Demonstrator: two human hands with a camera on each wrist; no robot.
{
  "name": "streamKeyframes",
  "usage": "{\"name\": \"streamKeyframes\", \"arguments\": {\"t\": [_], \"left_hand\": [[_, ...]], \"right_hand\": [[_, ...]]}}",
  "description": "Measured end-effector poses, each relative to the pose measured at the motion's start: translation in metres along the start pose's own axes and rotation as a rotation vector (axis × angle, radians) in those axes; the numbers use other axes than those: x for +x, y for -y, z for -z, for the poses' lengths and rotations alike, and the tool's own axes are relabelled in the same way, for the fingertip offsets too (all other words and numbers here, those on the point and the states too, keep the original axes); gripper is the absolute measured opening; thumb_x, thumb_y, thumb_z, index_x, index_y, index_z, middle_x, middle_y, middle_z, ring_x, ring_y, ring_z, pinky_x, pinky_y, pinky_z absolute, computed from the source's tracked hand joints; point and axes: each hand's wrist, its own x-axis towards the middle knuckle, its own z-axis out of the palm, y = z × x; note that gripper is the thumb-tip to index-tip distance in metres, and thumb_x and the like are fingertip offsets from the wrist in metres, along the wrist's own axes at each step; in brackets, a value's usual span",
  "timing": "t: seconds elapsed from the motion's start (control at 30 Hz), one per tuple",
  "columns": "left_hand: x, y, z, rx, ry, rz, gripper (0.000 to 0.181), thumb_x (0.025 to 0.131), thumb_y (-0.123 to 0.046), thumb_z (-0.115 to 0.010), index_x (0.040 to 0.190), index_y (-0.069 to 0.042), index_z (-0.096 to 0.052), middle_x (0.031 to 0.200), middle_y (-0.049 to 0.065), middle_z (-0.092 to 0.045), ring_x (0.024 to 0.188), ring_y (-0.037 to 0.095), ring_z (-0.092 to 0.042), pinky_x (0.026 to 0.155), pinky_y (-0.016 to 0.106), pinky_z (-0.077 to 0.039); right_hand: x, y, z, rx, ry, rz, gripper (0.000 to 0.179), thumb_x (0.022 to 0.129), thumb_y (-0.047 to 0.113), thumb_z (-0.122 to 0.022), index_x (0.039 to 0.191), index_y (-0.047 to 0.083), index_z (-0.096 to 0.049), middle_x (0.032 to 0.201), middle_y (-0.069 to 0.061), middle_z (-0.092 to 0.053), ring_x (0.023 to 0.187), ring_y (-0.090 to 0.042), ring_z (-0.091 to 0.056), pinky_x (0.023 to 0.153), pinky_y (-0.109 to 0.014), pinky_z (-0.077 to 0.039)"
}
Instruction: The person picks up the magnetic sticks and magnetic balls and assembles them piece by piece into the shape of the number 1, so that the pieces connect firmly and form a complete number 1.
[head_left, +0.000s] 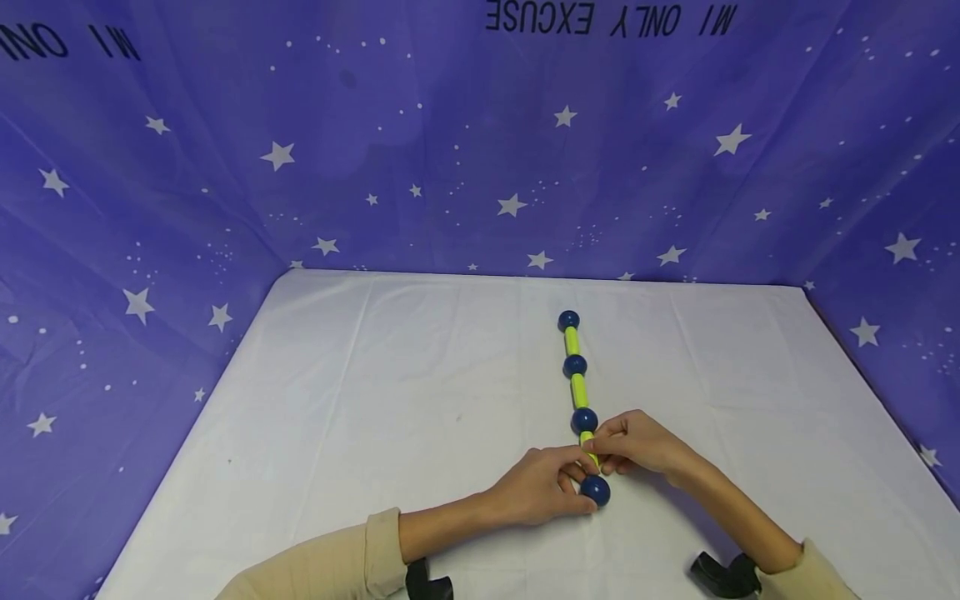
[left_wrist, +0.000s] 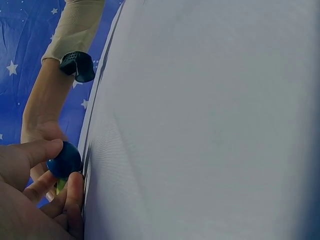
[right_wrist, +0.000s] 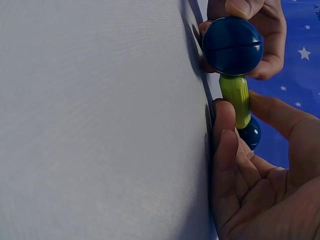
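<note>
A straight chain of dark blue balls joined by yellow-green rods runs front to back on the white table, its far ball (head_left: pixel 568 320) at the back end. At the near end, my left hand (head_left: pixel 536 487) holds the front ball (head_left: pixel 596 491) between thumb and fingers. My right hand (head_left: pixel 647 443) pinches the front rod (right_wrist: pixel 235 97) from the right, just behind that ball. In the right wrist view, rod and front ball meet end to end. Beyond the right fingers sits another blue ball (head_left: pixel 584 420), followed by the middle rod (head_left: pixel 579 390). Fingers of both hands partly cover the front rod.
White cloth covers the table (head_left: pixel 420 350). A purple-blue star-printed curtain (head_left: pixel 450 150) rises behind and along both sides. Black wrist devices show at the left cuff (head_left: pixel 429 581) and the right cuff (head_left: pixel 724 575).
</note>
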Motion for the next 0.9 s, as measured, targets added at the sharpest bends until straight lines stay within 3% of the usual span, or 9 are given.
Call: {"name": "streamKeyframes", "arguments": {"t": [0.9], "left_hand": [[-0.0008,-0.0026,-0.0008,0.129,-0.022,-0.09,0.029,0.086,-0.005,-0.078,0.111,-0.007,-0.064,0.094,-0.003,-0.067,0.07,-0.006,-0.059,0.067,0.012,-0.05]], "right_hand": [[0.0008,-0.0008,0.0013,0.01,0.01,-0.001,0.024,0.091,0.026,-0.073,0.085,0.002,-0.073,0.067,-0.005,-0.067,0.063,-0.013,-0.062,0.056,-0.024,-0.049]]}}
